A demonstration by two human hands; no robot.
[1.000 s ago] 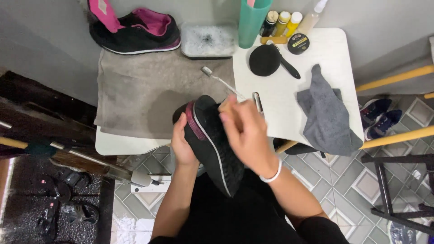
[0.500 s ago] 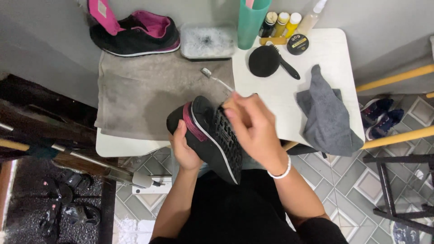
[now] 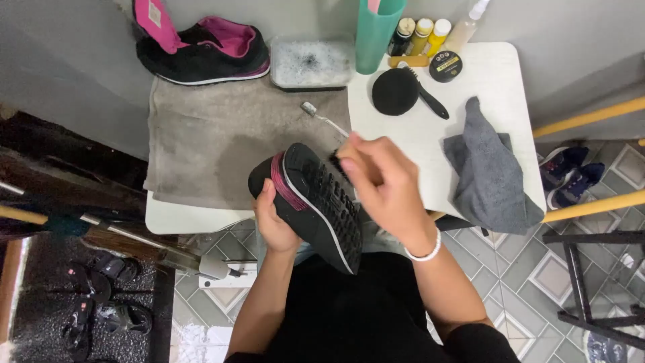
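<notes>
White table [image 3: 497,81] over tiled floor, black shoe [image 3: 316,202] sole-up at its near edge where I watched, left hand [image 3: 275,225] clamped under it, right hand [image 3: 383,185] closed on a brush [image 3: 337,163] against the sole, grey cloth [image 3: 490,175] beside, toothbrush [image 3: 322,119] and towel [image 3: 215,141] behind.

Right hand [image 3: 381,185] motion-blurred; what its fingers [image 3: 349,156] pinch against the black shoe [image 3: 314,198] cannot be made out, only a dark sliver at the sole. Shoe's upper turned away, hidden behind sole and left hand [image 3: 275,222]. Left palm and most fingers covered by the shoe. Toothbrush [image 3: 322,117] handle runs under the right hand, its end unseen. Teal cup [image 3: 377,30] and spray bottle [image 3: 470,23] cut off by the top edge. Second shoe [image 3: 205,47] tongue clipped at top. Small bottles [image 3: 423,33] too small to tell contents. Bench [image 3: 497,87] near edge hidden behind arms and grey cloth [image 3: 490,175].
</notes>
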